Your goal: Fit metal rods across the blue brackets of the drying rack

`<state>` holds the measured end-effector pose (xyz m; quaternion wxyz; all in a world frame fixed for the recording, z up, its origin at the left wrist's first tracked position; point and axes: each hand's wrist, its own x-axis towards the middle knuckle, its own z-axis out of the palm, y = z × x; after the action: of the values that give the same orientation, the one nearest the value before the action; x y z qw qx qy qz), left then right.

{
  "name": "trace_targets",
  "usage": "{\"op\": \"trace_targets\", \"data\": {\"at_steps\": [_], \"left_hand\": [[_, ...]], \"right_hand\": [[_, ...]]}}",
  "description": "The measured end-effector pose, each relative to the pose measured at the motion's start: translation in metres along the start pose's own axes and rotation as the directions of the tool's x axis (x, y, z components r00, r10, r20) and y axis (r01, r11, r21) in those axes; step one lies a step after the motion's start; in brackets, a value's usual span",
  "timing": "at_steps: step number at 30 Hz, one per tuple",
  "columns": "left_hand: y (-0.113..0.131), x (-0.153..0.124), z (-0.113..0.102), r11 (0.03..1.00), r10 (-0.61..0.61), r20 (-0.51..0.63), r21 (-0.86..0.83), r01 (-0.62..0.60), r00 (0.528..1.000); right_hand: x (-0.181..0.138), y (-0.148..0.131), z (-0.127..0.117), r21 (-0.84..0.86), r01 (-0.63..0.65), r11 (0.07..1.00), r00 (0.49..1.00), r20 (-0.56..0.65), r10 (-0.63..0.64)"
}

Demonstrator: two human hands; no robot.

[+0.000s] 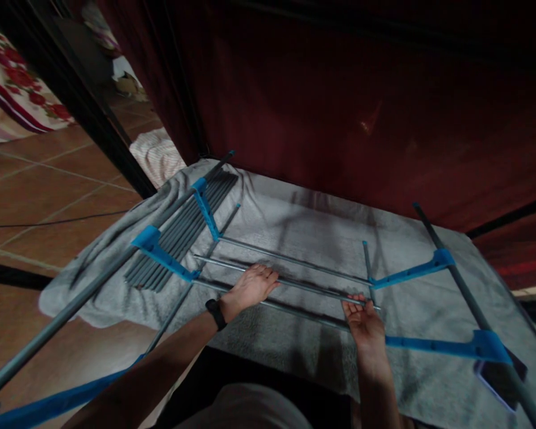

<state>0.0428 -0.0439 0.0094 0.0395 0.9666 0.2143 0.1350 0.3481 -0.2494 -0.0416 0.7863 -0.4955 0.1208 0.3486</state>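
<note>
A grey metal rod (312,287) lies across a partly assembled rack with blue plastic brackets (165,257). My left hand (252,285) rests over the rod near its left part, fingers stretched and lightly curled on it. My right hand (362,319), palm up, pinches the rod's right end between thumb and fingertips beside a blue bracket (406,273). A black band is on my left wrist. More thin rods (290,259) run parallel between the brackets.
A grey cloth (304,226) covers the floor under the rack. A bundle of spare grey rods (183,235) lies at the left. Long side poles (464,280) angle outward. A dark red curtain (339,107) hangs behind; tiled floor (40,190) spreads left.
</note>
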Motion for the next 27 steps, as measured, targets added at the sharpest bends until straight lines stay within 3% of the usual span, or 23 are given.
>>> {"op": "trace_targets", "data": {"at_steps": [9, 14, 27], "left_hand": [[0.003, 0.001, -0.004, 1.000, -0.011, 0.065, 0.015, 0.011, 0.998], [0.003, 0.001, -0.003, 1.000, -0.019, 0.062, -0.006, 0.019, 0.998], [-0.012, 0.006, 0.010, 0.989, -0.137, 0.037, -0.051, 0.138, 0.990]], "right_hand": [[0.010, -0.004, -0.010, -0.076, 0.002, 0.997, 0.999, 0.036, 0.001], [0.006, -0.005, -0.005, -0.089, -0.026, 0.996, 1.000, -0.008, 0.025], [-0.013, -0.002, 0.010, -0.022, 0.051, 0.998, 0.998, 0.043, -0.050]]}}
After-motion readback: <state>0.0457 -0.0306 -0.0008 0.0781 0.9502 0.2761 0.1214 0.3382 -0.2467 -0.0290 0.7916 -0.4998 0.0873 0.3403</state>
